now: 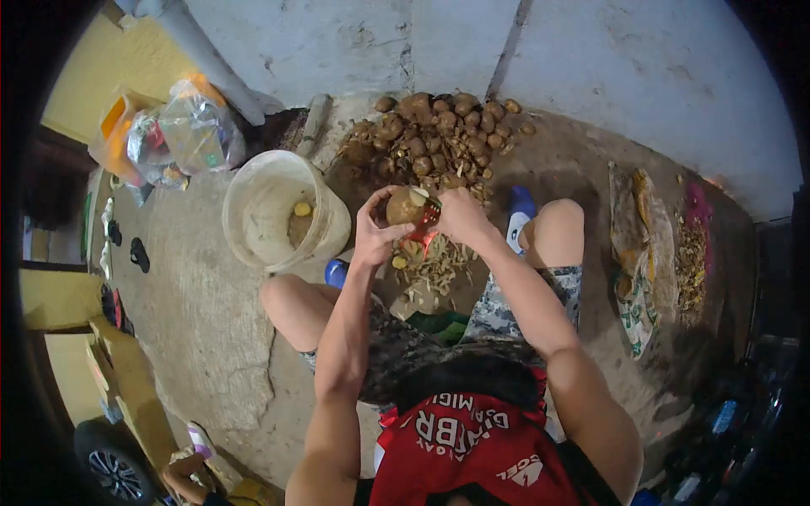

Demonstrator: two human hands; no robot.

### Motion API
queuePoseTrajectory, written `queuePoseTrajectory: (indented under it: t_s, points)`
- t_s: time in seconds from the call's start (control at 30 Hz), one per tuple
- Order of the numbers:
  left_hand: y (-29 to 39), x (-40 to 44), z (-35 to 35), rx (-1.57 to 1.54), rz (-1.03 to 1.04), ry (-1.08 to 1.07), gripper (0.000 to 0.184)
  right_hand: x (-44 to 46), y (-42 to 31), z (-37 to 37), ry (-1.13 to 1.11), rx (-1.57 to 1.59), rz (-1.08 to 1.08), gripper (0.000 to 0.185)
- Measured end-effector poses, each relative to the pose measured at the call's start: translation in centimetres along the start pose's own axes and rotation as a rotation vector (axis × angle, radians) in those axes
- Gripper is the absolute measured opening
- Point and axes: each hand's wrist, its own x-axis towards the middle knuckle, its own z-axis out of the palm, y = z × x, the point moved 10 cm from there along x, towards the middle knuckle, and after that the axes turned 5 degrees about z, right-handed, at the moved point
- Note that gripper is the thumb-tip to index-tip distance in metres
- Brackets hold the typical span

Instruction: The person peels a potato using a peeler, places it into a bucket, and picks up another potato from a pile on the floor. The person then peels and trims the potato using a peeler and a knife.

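My left hand (375, 229) is wrapped round a large, brown, potato-like tuber (403, 211), with a pale peeled patch near its top right. Closed round a red peeler (431, 211), my right hand (461, 218) is at the tuber's right side; the blade is too small to make out. Below both hands lies a heap of peelings (434, 274) on the floor between my legs. A pile of brown tubers (439, 135) sits just beyond my hands, against the wall.
To the left stands a whitish bucket (253, 244) with a yellowish piece (302, 209) inside. Plastic bags (181, 131) stand behind it. On the right lie a flattened sack (634, 261) and a strip of yellowish scraps (692, 266). A black slipper (139, 255) lies far left.
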Motion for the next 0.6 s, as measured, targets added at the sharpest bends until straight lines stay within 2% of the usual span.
queuePoseTrajectory:
  t_s: [0.27, 0.33, 0.37, 0.43, 0.47, 0.53, 0.6]
  points:
    - [-0.8, 0.3, 0.0, -0.094, -0.046, -0.032, 0.077, 1.9, 2.9, 2.1, -0.102, 0.058, 0.037, 0.035]
    - [-0.3, 0.2, 1.0, -0.279, -0.027, -0.113, 0.078, 2.0, 3.2, 3.1, -0.017, -0.105, -0.075, 0.04]
    - [-0.2, 0.0, 0.5, -0.269, -0.022, -0.098, 0.08, 1.6, 3.1, 3.5, 0.005, -0.157, -0.105, 0.042]
    - [0.2, 0.2, 0.9, -0.337, -0.037, -0.074, 0.079, 1.5, 4.1, 1.9, -0.078, 0.11, 0.172, 0.081]
    - [0.5, 0.1, 0.7, -0.394, -0.056, -0.051, 0.078, 1.2, 3.5, 1.4, -0.083, 0.111, 0.166, 0.081]
    - [0.4, 0.1, -0.3, -0.408, -0.043, -0.021, 0.076, 0.6, 2.6, 0.3, -0.069, 0.151, 0.129, 0.06]
    - [0.1, 0.2, -0.7, -0.455, -0.029, 0.027, 0.074, 0.6, 2.2, 0.0, -0.031, 0.113, 0.099, 0.061]
